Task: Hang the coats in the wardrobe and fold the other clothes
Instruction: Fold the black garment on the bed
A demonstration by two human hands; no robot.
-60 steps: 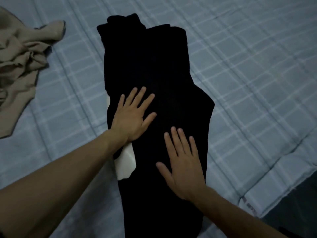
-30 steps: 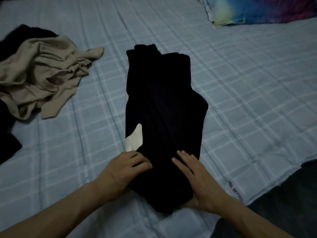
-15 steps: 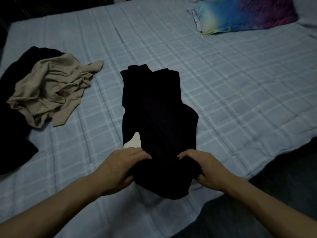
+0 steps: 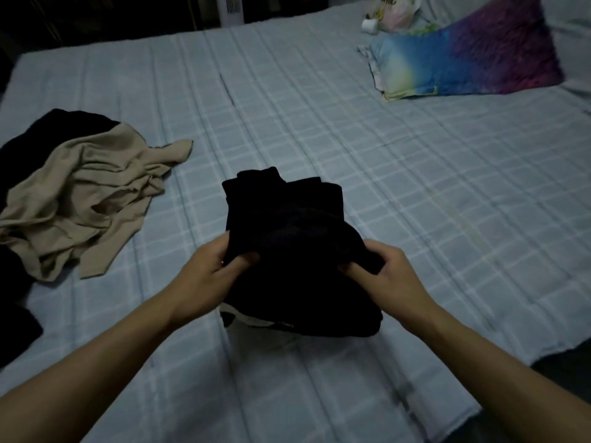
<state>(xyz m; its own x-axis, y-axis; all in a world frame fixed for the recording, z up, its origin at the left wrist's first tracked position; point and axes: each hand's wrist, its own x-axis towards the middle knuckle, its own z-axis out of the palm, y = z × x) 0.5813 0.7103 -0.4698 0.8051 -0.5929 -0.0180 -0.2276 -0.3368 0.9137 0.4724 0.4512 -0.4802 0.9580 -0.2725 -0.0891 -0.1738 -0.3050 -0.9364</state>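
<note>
The left hand (image 4: pixel 211 270) pinches the near left edge of a black garment (image 4: pixel 297 251), thumb on top and fingers curled under the cloth; the right hand (image 4: pixel 380 273) grips the near right edge the same way. Between them the near half of the garment is raised off the bed and doubled toward its far half, which lies flat on the bed (image 4: pixel 415 193) in front of the person. A pale patch shows under the lifted fold at its near edge.

By my reading this garment is mid-fold: already narrowed into a long strip and now being halved, with perhaps one more tuck and a smoothing left. To the left lies a crumpled beige garment (image 4: pixel 80 203), unfolded, resting partly on dark clothing (image 4: pixel 19 289) heaped at the bed's left edge, so at least those pieces remain. No wardrobe or hanger is in view, and whether any coat is hung cannot be told.

The bed carries a light blue checked quilt. A rainbow-coloured pillow (image 4: pixel 463 59) sits at the far right, a plastic bag (image 4: pixel 395 11) behind it. The room beyond is dark.
</note>
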